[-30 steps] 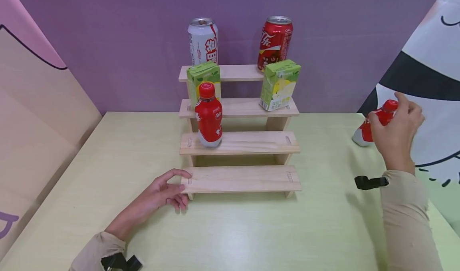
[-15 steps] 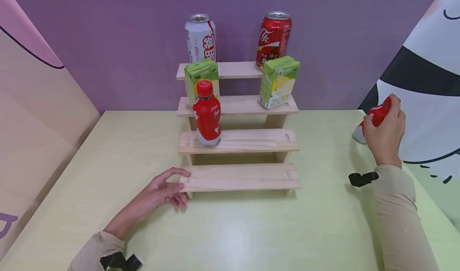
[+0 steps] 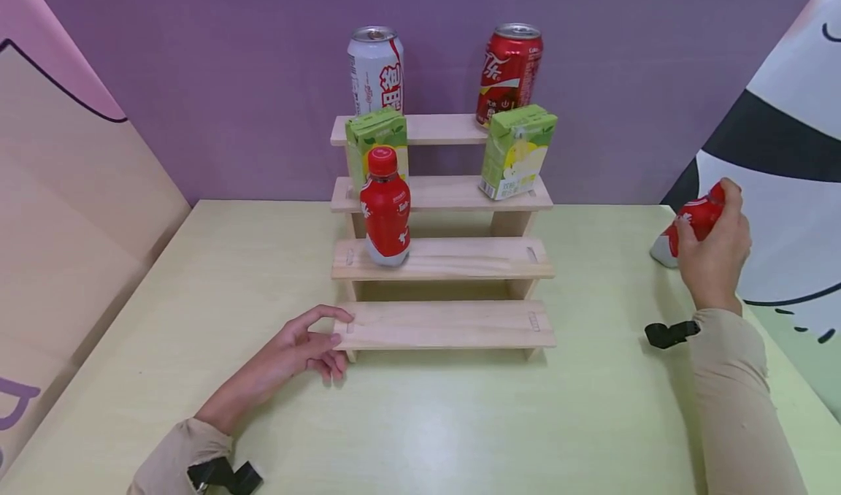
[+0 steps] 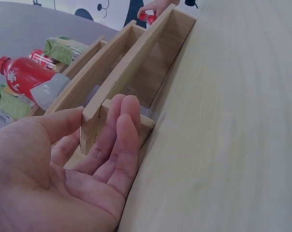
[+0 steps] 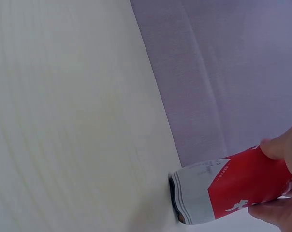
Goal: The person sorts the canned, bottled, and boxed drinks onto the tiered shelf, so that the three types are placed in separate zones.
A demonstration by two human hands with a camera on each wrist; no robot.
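Observation:
At the right of the head view, my right hand grips a red bottle with a white base between thumb and fingers. The right wrist view shows that bottle's base close over the table, with its cap end hidden. My left hand pinches the left end of the lowest step of a wooden tiered rack. Seen from the left wrist, its thumb lies on the board's edge. A matching red bottle stands upright at the left of the second step, above my left hand.
Two green juice boxes, one left and one right, stand on the third step. On the top step are a white can at left and a red can at right. A purple backdrop rises behind the table.
My right hand's fingers have come down round the bottle near its cap, where the index finger was raised before. My left hand has stayed at the rack.

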